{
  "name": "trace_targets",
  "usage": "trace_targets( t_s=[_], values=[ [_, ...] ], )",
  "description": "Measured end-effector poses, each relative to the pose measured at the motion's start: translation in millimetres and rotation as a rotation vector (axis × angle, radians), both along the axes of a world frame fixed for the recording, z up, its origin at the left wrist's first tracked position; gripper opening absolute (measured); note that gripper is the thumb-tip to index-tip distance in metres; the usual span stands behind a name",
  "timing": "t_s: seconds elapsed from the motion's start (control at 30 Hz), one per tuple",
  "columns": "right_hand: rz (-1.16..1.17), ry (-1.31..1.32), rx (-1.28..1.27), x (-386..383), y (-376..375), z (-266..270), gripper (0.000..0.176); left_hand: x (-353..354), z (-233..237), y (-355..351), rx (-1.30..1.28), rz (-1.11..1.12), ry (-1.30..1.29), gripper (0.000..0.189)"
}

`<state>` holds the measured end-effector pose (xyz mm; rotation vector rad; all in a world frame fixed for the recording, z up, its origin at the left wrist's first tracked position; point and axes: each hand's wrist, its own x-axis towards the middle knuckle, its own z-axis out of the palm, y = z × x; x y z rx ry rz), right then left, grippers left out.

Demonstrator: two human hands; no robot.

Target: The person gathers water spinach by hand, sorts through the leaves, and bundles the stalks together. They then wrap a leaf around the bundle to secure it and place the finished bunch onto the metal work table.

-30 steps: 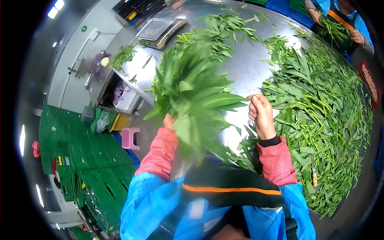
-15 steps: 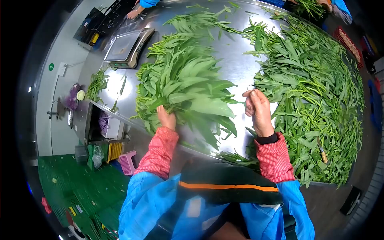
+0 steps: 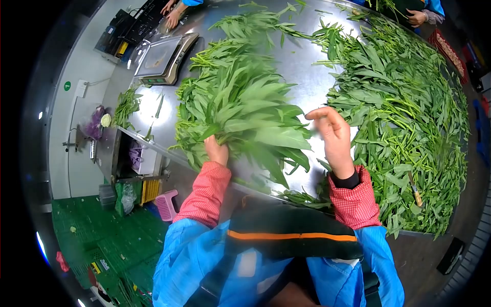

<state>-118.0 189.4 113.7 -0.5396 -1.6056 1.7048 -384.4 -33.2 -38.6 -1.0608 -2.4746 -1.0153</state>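
Observation:
My left hand [image 3: 217, 152] is closed around the stems of a leafy bunch of water spinach [image 3: 263, 125], whose long leaves fan out to the right. Right of the leaf tips, my right hand [image 3: 336, 143] is raised over the metal table [image 3: 308, 77], fingers partly bent and apart, holding nothing that I can see. Behind the held bunch lie more water spinach stems and leaves [image 3: 204, 64], partly covered by it. A large loose heap of water spinach [image 3: 404, 112] spreads to the right of my right hand.
A scale [image 3: 162, 59] stands at the table's back left. A knife [image 3: 416, 190] with a wooden handle lies on the heap. Other people's hands [image 3: 174, 18] and a hand [image 3: 417, 18] show at the far edge. A pink stool [image 3: 165, 204] stands on the floor.
My right hand has opened its fingers and risen slightly. The bunch in my left hand has shifted a little to the right. At the far edge, other people's hands have moved.

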Motion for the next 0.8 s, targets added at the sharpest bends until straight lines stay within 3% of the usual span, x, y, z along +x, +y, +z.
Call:
trace_targets(
  t_s=[0.1, 0.2, 0.27, 0.37, 0.47, 0.5, 0.57, 0.8],
  values=[
    [0.043, -0.230, 0.155, -4, -4, 2, 0.027, 14, 21, 3, -0.034, -0.037, -0.004, 0.035],
    [0.089, -0.409, 0.278, -11, -12, 0, 0.013, 10, 13, -2, -0.065, -0.078, 0.062, 0.047],
    [0.152, -0.308, 0.097, -6, -13, -2, 0.013, 9, 10, -5, -0.055, -0.105, 0.084, 0.055],
    [0.249, -0.111, -0.146, 4, -10, -9, 0.009, 19, 24, 0, -0.046, -0.114, 0.103, 0.036],
    [0.145, 0.002, -0.309, 15, -3, -1, 0.016, 30, 34, 6, -0.048, -0.127, 0.090, 0.045],
    [0.166, 0.197, -0.382, 15, 1, -5, 0.024, 30, 34, 7, -0.054, -0.138, 0.059, 0.046],
    [0.321, 0.498, -0.544, 24, 17, -8, 0.019, 29, 31, 7, -0.033, -0.146, 0.105, 0.047],
    [0.215, 0.457, -0.573, 37, 25, -14, 0.037, 19, 14, 5, -0.051, -0.146, 0.113, 0.040]
  ],
)
